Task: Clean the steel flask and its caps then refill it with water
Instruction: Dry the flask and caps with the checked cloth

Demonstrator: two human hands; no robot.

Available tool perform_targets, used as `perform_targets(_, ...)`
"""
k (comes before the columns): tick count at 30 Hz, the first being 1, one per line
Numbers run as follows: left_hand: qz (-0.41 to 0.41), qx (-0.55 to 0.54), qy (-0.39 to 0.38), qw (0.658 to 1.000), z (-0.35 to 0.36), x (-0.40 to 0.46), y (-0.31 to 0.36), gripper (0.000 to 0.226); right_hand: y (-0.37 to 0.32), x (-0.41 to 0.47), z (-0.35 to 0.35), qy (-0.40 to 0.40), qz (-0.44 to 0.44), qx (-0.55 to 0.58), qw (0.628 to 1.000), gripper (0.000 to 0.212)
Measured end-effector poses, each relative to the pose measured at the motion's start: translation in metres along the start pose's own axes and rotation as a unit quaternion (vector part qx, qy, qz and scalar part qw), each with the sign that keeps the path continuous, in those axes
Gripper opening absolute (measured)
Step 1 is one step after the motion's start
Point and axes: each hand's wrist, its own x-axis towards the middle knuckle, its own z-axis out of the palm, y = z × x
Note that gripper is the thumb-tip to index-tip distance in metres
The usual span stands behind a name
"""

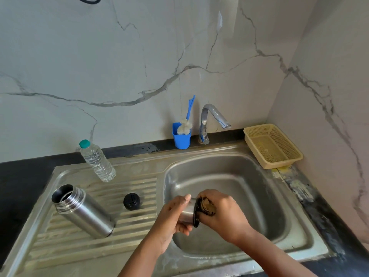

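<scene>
The steel flask (83, 211) stands open on the ribbed drainboard at the left, its mouth uncovered. A black inner cap (131, 201) lies on the drainboard to its right. Over the basin's left side my left hand (173, 217) grips a steel cup-shaped outer cap (189, 213), held on its side with its black rim facing right. My right hand (221, 212) presses a brownish scrub pad (206, 205) into the cap's opening.
A steel sink (265, 188) with a chrome tap (209, 120) behind it. A clear water bottle (97, 160) with a teal lid stands on the drainboard. A blue holder (181, 137) with a bottle brush sits beside the tap. A yellow basket (273, 145) is at the right.
</scene>
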Motion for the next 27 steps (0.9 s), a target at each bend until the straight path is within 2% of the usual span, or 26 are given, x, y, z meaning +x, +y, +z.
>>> perform_targets(2, -0.042, 0.002, -0.037, 0.998, 0.002, -0.003, 0.003, 0.073, 0.002, 0.000, 0.002, 0.020, -0.012, -0.007, 1.000, 0.026)
perform_targets(4, -0.056, 0.000, -0.069, 0.996, -0.003, -0.003, 0.005, 0.091, 0.003, 0.000, 0.003, 0.033, 0.073, 0.130, 0.988, 0.016)
perform_targets(5, -0.050, 0.011, -0.083, 0.995, -0.006, -0.003, 0.005, 0.095, 0.003, 0.000, 0.002, 0.020, 0.128, 0.230, 0.965, 0.012)
perform_targets(8, 0.031, 0.066, -0.089, 0.993, -0.015, -0.004, 0.002, 0.070, 0.003, -0.002, -0.004, -0.092, 0.252, 0.455, 0.849, 0.012)
perform_targets(10, 0.077, 0.042, -0.091, 0.992, -0.013, -0.004, 0.003, 0.059, 0.000, -0.006, -0.007, -0.159, 0.271, 0.510, 0.801, 0.009)
perform_targets(11, 0.084, 0.029, -0.085, 0.992, -0.011, -0.004, 0.004, 0.054, -0.002, -0.008, -0.008, -0.174, 0.268, 0.512, 0.798, 0.010)
perform_targets(12, 0.086, 0.022, -0.076, 0.993, -0.009, -0.004, 0.005, 0.052, -0.003, -0.007, -0.007, -0.174, 0.262, 0.496, 0.810, 0.011)
perform_targets(13, 0.079, 0.019, -0.064, 0.995, -0.008, -0.004, 0.006, 0.053, -0.004, -0.007, -0.006, -0.157, 0.244, 0.450, 0.845, 0.012)
perform_targets(14, 0.070, 0.015, -0.048, 0.996, -0.006, -0.003, 0.004, 0.057, -0.003, -0.006, -0.006, -0.122, 0.211, 0.369, 0.897, 0.015)
perform_targets(15, 0.059, 0.013, -0.031, 0.998, -0.004, -0.003, 0.001, 0.061, -0.002, -0.005, -0.006, -0.072, 0.162, 0.262, 0.949, 0.020)
perform_targets(16, 0.045, 0.007, -0.016, 0.999, -0.001, -0.003, -0.003, 0.063, 0.001, -0.003, -0.007, -0.011, 0.092, 0.154, 0.984, 0.027)
perform_targets(17, 0.028, -0.009, -0.006, 1.000, 0.004, -0.003, -0.004, 0.063, 0.004, -0.001, -0.009, 0.051, -0.003, 0.047, 0.998, 0.035)
perform_targets(18, 0.007, -0.035, 0.001, 0.999, 0.009, -0.003, -0.006, 0.060, 0.008, 0.001, -0.012, 0.106, -0.135, -0.056, 0.984, 0.037)
perform_targets(19, -0.022, -0.064, 0.002, 0.998, 0.014, -0.004, -0.006, 0.056, 0.011, 0.004, -0.015, 0.150, -0.280, -0.155, 0.936, 0.033)
perform_targets(20, -0.057, -0.088, -0.003, 0.994, 0.019, -0.004, -0.004, 0.054, 0.014, 0.005, -0.019, 0.171, -0.406, -0.232, 0.867, 0.027)
perform_targets(21, -0.090, -0.103, -0.012, 0.991, 0.022, -0.005, -0.002, 0.055, 0.014, 0.006, -0.024, 0.179, -0.484, -0.277, 0.810, 0.023)
perform_targets(22, -0.111, -0.104, -0.027, 0.988, 0.023, -0.005, -0.002, 0.058, 0.015, 0.007, -0.026, 0.183, -0.519, -0.296, 0.781, 0.022)
perform_targets(23, -0.121, -0.091, -0.038, 0.988, 0.023, -0.005, -0.002, 0.062, 0.018, 0.007, -0.027, 0.180, -0.518, -0.298, 0.781, 0.022)
perform_targets(24, -0.122, -0.072, -0.041, 0.989, 0.023, -0.004, -0.002, 0.064, 0.021, 0.007, -0.027, 0.175, -0.488, -0.289, 0.805, 0.024)
perform_targets(25, -0.116, -0.052, -0.035, 0.991, 0.024, -0.004, -0.002, 0.063, 0.024, 0.007, -0.024, 0.166, -0.430, -0.266, 0.846, 0.028)
perform_targets(27, -0.077, -0.032, -0.012, 0.996, 0.023, -0.002, -0.004, 0.056, 0.024, 0.003, -0.018, 0.117, -0.249, -0.151, 0.949, 0.036)
